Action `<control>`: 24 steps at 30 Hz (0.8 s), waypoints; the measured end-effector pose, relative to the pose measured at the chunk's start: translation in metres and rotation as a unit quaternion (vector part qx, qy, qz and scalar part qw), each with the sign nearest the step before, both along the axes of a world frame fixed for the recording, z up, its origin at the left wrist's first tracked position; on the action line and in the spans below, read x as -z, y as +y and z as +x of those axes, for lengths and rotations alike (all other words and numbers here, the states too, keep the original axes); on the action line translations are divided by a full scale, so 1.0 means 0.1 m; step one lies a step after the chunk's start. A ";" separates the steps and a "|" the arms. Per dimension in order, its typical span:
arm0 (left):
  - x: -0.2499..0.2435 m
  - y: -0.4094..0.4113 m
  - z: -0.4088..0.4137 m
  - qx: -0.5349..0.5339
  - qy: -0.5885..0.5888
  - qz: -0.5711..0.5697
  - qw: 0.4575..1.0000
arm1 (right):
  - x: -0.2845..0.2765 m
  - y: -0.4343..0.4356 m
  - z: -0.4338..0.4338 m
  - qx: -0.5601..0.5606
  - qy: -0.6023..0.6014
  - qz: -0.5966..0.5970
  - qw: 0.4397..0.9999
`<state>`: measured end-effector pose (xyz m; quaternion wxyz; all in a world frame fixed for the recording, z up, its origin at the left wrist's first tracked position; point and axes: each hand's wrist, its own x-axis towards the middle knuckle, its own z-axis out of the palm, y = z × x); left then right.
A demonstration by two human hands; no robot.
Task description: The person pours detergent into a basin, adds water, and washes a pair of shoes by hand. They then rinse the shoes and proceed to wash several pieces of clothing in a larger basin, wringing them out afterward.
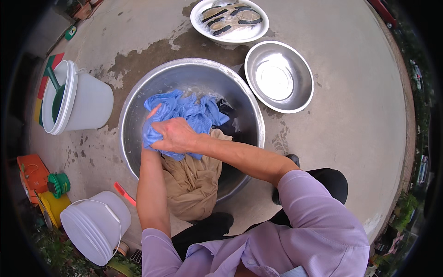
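A large metal basin stands on the ground before me. My right hand grips a wet blue striped cloth garment at the basin's left side. Mostly hidden under the cloth, my left hand shows a finger and part of its edge; the cloth lies bunched over it. Tan fabric hangs over the near rim, beneath my forearms. Dark wet cloth lies in the water at the right of the blue garment.
A shiny metal bowl sits at the upper right. Beyond is a white basin with soaking shoes. On the left stand a white bucket with a green dipper, a lidded white bucket and a red brush.
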<state>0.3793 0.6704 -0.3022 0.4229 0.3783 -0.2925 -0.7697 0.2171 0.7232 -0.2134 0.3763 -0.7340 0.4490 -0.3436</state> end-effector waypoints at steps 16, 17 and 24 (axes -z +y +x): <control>-0.47 0.58 -1.60 -0.117 -0.130 0.320 0.931 | 1.69 -0.36 -1.24 0.131 -0.090 0.304 0.939; -0.11 0.59 -1.17 -0.148 -0.062 0.272 0.949 | 1.29 -0.24 -0.95 0.076 -0.138 0.335 0.929; -0.25 0.58 -1.55 -0.268 -0.016 0.141 0.953 | 0.61 -0.47 -1.03 0.153 -0.048 0.166 0.973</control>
